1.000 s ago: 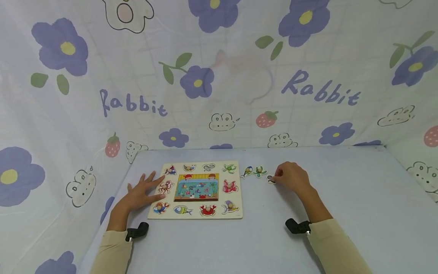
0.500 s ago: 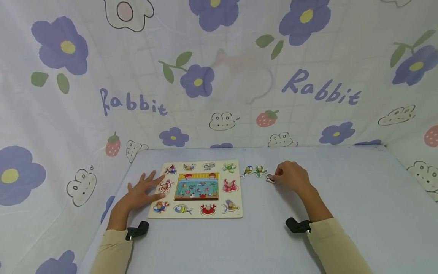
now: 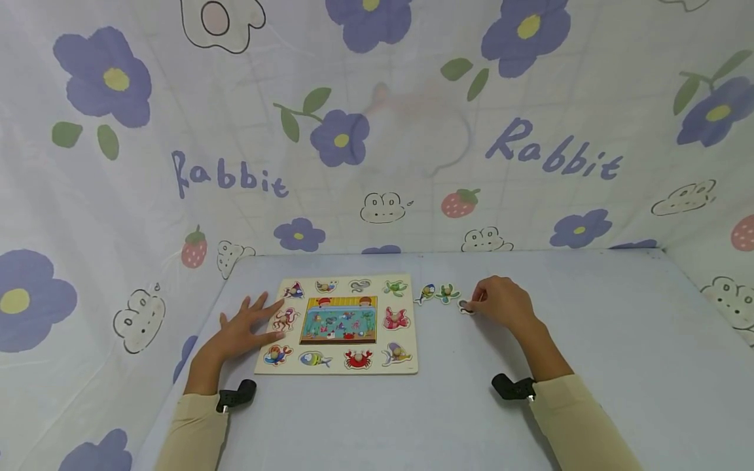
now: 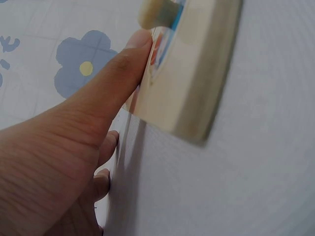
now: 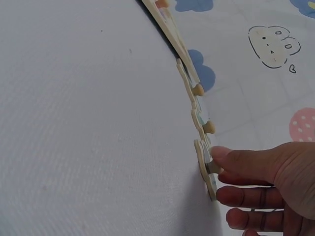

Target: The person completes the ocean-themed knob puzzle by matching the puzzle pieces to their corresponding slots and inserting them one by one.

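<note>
A wooden peg puzzle board [image 3: 338, 360] with sea animals around a fish-tank picture lies left of the middle. My left hand [image 3: 238, 335] spreads over its left edge, fingers apart; in the left wrist view the thumb [image 4: 118, 71] rests on the board beside a round knob [image 4: 156, 13]. To the right of the board, my right hand [image 3: 503, 304] pinches the knob of a small dark puzzle piece [image 3: 464, 308] between thumb and index finger. That puzzle piece [image 5: 201, 160] lies low at the table, its picture mostly hidden by the fingers.
A fish piece [image 3: 427, 294] and a green turtle piece [image 3: 448, 294] lie in a row between the board and my right hand. The white table [image 3: 377, 418] ends at a flower-printed curtain [image 3: 412, 170] at the back and sides.
The small piece in my right hand has shifted very slightly left, toward the turtle piece. My left hand and the board stay in place.
</note>
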`<state>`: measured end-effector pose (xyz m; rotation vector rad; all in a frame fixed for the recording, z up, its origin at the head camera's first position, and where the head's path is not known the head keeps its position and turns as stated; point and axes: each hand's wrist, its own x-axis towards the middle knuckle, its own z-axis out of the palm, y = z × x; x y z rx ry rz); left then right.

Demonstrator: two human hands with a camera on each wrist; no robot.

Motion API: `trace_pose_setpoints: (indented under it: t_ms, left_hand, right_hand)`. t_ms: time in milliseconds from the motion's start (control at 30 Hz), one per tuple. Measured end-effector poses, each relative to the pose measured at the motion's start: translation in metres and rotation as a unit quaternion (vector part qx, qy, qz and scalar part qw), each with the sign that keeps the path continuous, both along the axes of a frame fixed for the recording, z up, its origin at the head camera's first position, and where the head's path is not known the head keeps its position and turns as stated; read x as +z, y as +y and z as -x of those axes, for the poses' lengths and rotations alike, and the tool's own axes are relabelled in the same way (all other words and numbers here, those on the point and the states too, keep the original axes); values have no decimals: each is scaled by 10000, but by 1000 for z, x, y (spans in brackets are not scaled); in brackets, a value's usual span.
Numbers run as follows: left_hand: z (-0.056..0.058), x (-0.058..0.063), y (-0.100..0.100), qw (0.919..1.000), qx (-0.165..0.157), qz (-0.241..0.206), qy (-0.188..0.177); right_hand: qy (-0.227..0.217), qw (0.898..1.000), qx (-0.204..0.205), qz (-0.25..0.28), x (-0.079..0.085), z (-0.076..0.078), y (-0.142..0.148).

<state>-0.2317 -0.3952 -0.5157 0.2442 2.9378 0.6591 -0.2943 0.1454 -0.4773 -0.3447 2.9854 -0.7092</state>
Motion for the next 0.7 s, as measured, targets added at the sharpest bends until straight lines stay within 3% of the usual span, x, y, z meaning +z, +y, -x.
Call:
trace_pose_setpoints:
  t_ms: [400, 700]
  left_hand:
    - [3, -1, -1, 10000, -2, 53, 27]
    - [0, 0, 0, 10000, -4, 34, 5]
  right_hand:
    - [150, 9998, 85, 112, -5, 4, 0]
    - [307, 9994, 69, 152, 5, -1, -2]
